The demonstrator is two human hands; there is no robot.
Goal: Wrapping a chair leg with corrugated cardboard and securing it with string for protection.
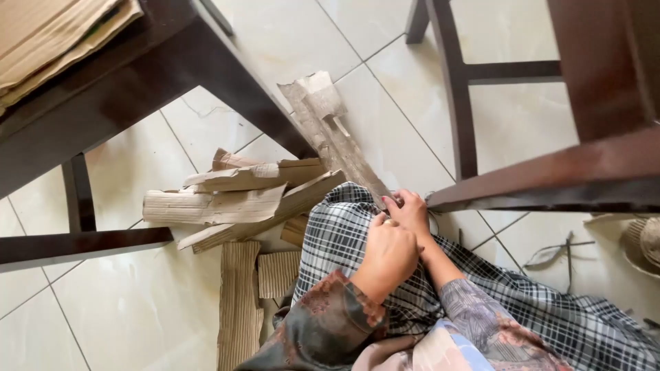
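The left hand [386,255] is curled into a loose fist over a lap draped in black-and-white checked cloth [337,233], its fingers pressed together; what it grips cannot be told. Just beyond it and touching it, the right hand [408,209] pinches the near end of a long, ragged strip of brown corrugated cardboard [335,137], which slants away from the fingertips across the pale tiled floor [137,309]. Left of both hands lies a heap of torn cardboard pieces [234,199], beside a dark wooden table leg [247,96]
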